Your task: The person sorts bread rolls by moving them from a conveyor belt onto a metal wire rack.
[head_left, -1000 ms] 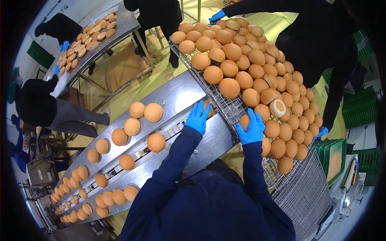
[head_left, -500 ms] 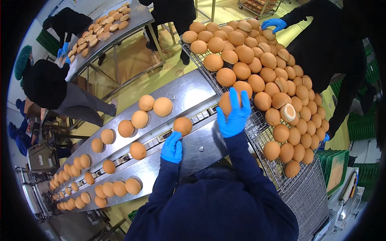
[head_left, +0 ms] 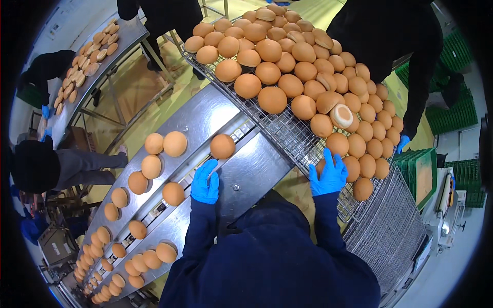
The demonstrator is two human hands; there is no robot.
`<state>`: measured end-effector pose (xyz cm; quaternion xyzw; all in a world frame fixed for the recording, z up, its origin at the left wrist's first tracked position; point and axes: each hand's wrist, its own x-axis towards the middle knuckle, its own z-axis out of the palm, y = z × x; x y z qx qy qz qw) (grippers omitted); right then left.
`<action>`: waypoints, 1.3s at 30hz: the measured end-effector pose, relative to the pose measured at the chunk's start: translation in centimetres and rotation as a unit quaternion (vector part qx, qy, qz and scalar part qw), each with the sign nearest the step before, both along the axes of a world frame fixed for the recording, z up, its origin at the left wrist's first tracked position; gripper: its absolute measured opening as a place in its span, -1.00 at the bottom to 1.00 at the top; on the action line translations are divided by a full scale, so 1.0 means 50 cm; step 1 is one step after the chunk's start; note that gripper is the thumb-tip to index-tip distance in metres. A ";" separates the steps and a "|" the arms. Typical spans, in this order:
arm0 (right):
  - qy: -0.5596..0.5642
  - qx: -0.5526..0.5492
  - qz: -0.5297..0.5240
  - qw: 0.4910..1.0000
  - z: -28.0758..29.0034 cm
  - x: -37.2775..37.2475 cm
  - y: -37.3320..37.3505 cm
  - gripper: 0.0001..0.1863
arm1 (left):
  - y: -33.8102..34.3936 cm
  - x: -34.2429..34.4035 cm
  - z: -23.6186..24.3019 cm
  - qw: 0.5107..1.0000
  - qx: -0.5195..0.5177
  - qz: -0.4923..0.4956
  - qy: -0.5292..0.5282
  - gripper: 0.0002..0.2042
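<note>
My left hand (head_left: 205, 183) rests with loosely bent fingers on the channel's near edge, just below a round brown bun (head_left: 222, 146) in the steel conveyor (head_left: 257, 164); nothing shows in it. My right hand (head_left: 327, 175), also blue-gloved, has fingers spread at the lower edge of a wire rack (head_left: 280, 123) piled with buns (head_left: 272, 99), over one bun partly hidden by the fingers; I cannot tell whether it touches that bun. More buns run down the conveyor in rows (head_left: 151, 167) and along the channel.
Several co-workers in dark clothes stand around, one across the rack (head_left: 385, 31) and others by a steel table (head_left: 128, 41) of buns at upper left. Stacked green crates (head_left: 418, 182) and a lower wire rack (head_left: 382, 231) are at right, a machine (head_left: 56, 249) at lower left.
The bun my right hand held half a second ago now lies in the channel. That hand has moved down-right onto the rack. Channel buns have travelled down-left, and the view has shifted.
</note>
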<state>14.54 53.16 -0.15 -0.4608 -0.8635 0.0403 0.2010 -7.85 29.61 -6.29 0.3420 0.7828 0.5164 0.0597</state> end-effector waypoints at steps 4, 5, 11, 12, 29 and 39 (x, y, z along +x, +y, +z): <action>-0.051 -0.049 0.018 0.997 -0.030 0.020 0.016 -0.30 | 0.015 0.002 0.007 0.998 0.037 0.002 -0.051 -0.71; -0.054 -0.056 0.027 0.997 -0.028 0.007 0.016 -0.30 | 0.014 0.001 0.011 0.999 0.033 0.000 -0.024 -0.71; 0.204 0.004 0.288 0.936 0.001 -0.244 -0.036 -0.38 | 0.008 0.005 0.012 0.998 0.040 0.002 -0.054 -0.72; 0.214 0.042 0.325 0.920 -0.013 -0.288 -0.047 -0.40 | 0.015 0.005 0.030 0.999 0.043 -0.008 0.016 -0.71; -0.199 0.055 -0.006 0.978 -0.042 -0.320 0.213 -0.31 | -0.017 0.020 0.034 0.997 0.009 0.000 -0.072 -0.74; -0.007 -0.007 0.341 0.940 -0.005 -0.376 -0.061 -0.66 | -0.026 0.039 0.035 1.000 -0.001 0.002 -0.004 -0.75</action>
